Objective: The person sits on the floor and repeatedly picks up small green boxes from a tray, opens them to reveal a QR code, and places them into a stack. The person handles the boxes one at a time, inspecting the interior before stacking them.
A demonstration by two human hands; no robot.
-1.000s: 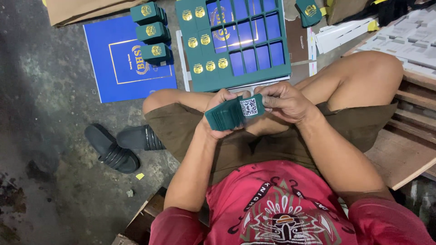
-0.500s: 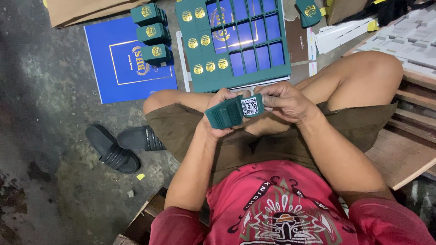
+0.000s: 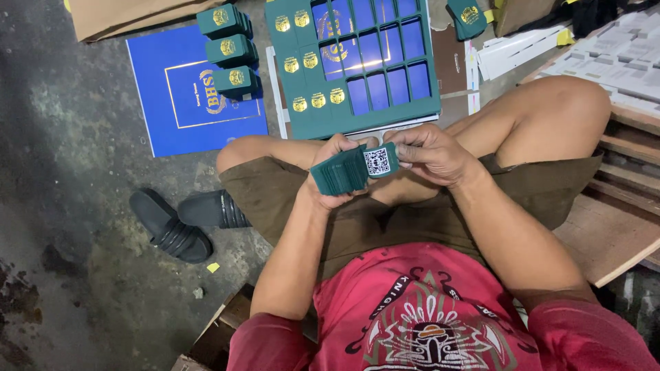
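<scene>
Hands on a green stack

Stack of flat green card pieces point(image 3: 347, 170) sits in my lap, just below the green grid tray point(image 3: 357, 113), its long axis running left to right. My left hand point(image 3: 330, 189) wraps the stack from underneath; my right hand point(image 3: 430, 154) pinches the end piece — a matte green one with a square black-and-white code patch. Left of the tray, three small green boxes point(image 3: 227, 51) with gold emblems rest on a glossy blue folder point(image 3: 185, 103). Further left — two black ribbed sandals point(image 3: 182, 223) on rough concrete.
</scene>
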